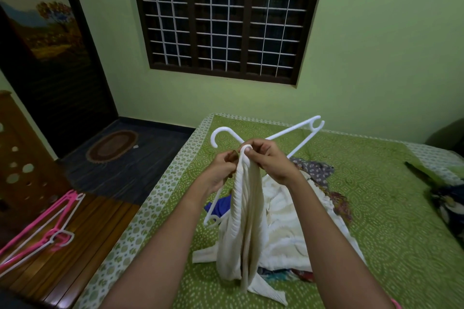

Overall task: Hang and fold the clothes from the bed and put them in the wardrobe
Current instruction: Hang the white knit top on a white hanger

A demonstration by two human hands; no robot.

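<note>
Both hands are busy: the left hand [221, 170] grips the white hanger [293, 127], while the right hand [271, 160] pinches the top of the cream ribbed garment [248, 208], apparently to work it onto the hanger. The garment hangs above the bed [376, 183], its hem trailing onto the pile of clothes [288, 233] beneath, which may snag it. Pink hangers [45, 226] wait on wooden slats left; a dark cloth [447, 206] lies far right.
</note>
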